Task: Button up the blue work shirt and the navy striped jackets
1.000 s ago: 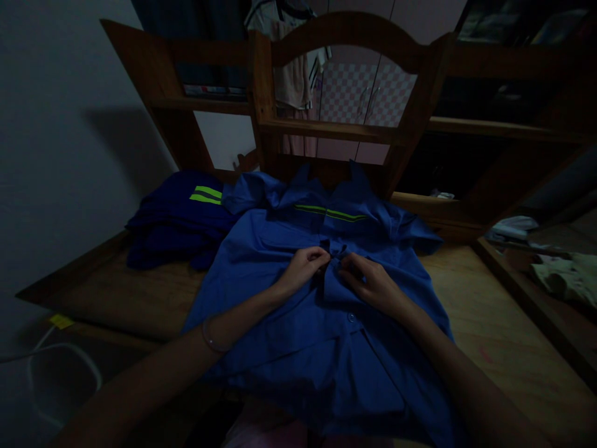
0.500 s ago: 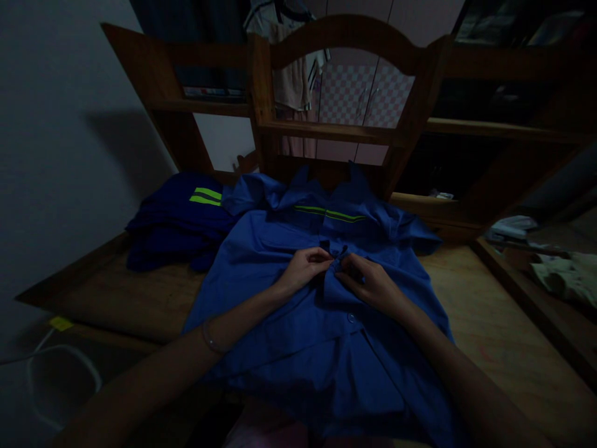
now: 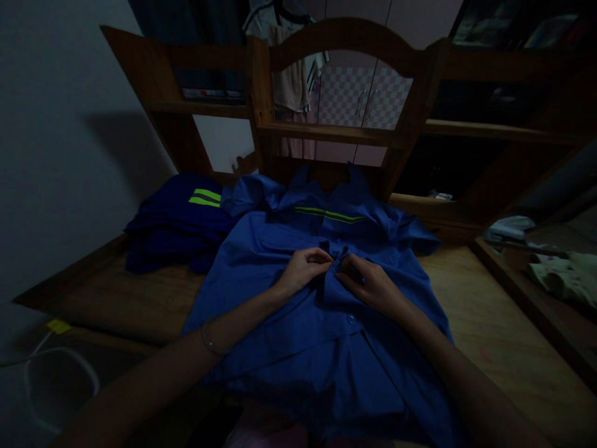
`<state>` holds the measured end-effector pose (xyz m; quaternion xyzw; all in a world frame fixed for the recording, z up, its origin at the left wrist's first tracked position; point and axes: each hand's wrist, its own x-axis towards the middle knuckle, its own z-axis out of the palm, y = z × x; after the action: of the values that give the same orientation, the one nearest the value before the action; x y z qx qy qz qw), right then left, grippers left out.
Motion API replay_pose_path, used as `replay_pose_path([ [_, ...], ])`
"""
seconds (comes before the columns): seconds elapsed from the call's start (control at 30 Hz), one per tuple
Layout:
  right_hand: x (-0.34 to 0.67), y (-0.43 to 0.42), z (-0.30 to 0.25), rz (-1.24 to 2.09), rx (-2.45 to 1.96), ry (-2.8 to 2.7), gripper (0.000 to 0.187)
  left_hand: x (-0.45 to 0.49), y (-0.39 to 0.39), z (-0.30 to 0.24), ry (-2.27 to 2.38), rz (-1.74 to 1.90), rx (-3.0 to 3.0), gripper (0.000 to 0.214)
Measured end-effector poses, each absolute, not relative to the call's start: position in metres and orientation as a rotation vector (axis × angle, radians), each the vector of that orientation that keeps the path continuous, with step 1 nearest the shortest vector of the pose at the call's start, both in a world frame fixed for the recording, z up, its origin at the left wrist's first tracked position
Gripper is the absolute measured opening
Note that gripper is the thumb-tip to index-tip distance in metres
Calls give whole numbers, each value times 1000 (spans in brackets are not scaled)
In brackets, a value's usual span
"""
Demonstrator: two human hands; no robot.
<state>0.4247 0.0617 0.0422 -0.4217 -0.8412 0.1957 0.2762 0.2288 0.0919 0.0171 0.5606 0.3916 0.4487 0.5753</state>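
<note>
A blue work jacket (image 3: 261, 249) with yellow-green stripes across its chest lies spread out in front of me, collar end away from me. My left hand (image 3: 305, 269) pinches the edge of its front opening near the middle. Close beside it, my right hand (image 3: 366, 281) grips the facing edge, fingers curled in. Between the fingertips the cloth is bunched up, and whatever small part they hold there is hidden. Lower down the front a round button (image 3: 351, 318) shows on the fabric.
A folded dark blue garment (image 3: 172, 224) with a yellow-green band lies at the left on the wooden desk (image 3: 471, 305). Behind rises a wooden shelf frame (image 3: 326, 130). A white cable (image 3: 60, 351) loops at the lower left, and pale cloth (image 3: 566, 274) lies at the far right.
Both hands keep their hold at the jacket's front opening, with almost no visible movement. The view has shifted very slightly.
</note>
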Motion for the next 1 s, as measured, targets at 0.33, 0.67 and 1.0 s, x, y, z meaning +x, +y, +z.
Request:
replay_pose_path([
  [0.33, 425, 63, 41, 514, -1137, -2267, 11, 229, 91, 21, 953, 1051, 1323, 22],
  [0.67, 425, 61, 42, 513, -1145, -2268, 10, 230, 89, 24, 953, 1039, 1320, 21],
  [1.0, 425, 61, 44, 516, -1144, -2267, 11, 228, 92, 16, 884, 1013, 1320, 25],
])
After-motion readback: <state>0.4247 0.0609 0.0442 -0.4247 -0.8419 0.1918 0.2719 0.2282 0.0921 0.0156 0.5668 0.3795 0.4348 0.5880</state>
